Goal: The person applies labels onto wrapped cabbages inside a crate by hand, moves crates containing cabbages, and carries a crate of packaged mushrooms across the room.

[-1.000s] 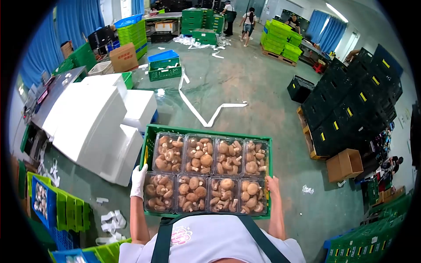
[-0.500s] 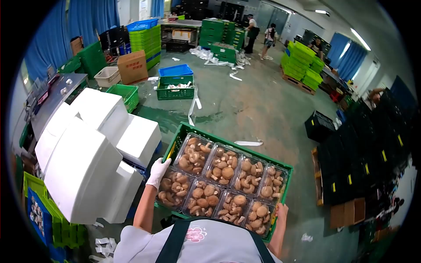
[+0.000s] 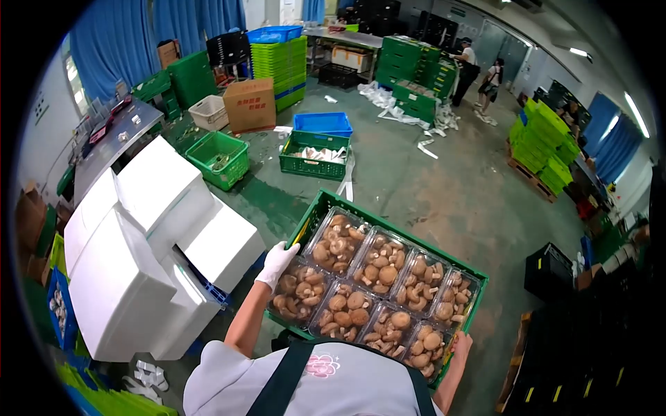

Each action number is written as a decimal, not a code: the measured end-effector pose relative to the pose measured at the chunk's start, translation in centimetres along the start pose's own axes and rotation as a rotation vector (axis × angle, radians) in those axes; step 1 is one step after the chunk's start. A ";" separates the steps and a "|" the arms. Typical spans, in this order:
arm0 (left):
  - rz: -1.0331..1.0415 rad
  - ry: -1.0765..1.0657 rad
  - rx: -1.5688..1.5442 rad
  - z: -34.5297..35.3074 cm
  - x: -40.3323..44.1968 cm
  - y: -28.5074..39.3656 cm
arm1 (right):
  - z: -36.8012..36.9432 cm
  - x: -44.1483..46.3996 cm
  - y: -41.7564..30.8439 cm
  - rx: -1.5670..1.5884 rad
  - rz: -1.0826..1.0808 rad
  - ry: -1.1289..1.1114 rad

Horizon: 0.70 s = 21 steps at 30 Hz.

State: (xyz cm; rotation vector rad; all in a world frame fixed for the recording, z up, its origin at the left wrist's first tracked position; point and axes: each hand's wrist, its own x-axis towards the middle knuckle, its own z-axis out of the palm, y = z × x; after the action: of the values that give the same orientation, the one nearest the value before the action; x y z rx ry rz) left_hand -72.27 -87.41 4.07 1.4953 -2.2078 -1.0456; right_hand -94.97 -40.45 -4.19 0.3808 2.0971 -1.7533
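Observation:
A green plastic crate (image 3: 399,220) is held in front of my body, tilted in view. Inside it sit several clear plastic boxes of brown mushrooms (image 3: 379,265), arranged in two rows. My left hand (image 3: 279,265), in a white glove, is closed on the crate's left end. At the right end, my right hand (image 3: 458,350) grips the crate near its lower corner; no glove shows on it, and some of its fingers are hidden by the rim.
White foam boxes (image 3: 132,277) are piled close on my left. Ahead on the floor stand a green crate (image 3: 312,166), a green basket (image 3: 220,158) and a cardboard box (image 3: 250,105). Black crates (image 3: 590,340) are stacked on the right. People (image 3: 466,69) stand near far green crates.
The room has shifted rightward in view as I turn left. The crate stays in both my hands, and the floor crate and basket ahead look nearer.

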 end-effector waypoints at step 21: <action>0.031 -0.129 0.091 18.8 38.6 24.8 | 13.7 36.2 -17.6 0.072 -0.009 0.116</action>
State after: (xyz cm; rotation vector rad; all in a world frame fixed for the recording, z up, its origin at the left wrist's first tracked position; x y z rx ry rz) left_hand -116.86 -109.06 1.90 1.4627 -2.3891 -1.0733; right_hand -133.36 -58.45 -7.13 0.5053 2.1206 -1.8566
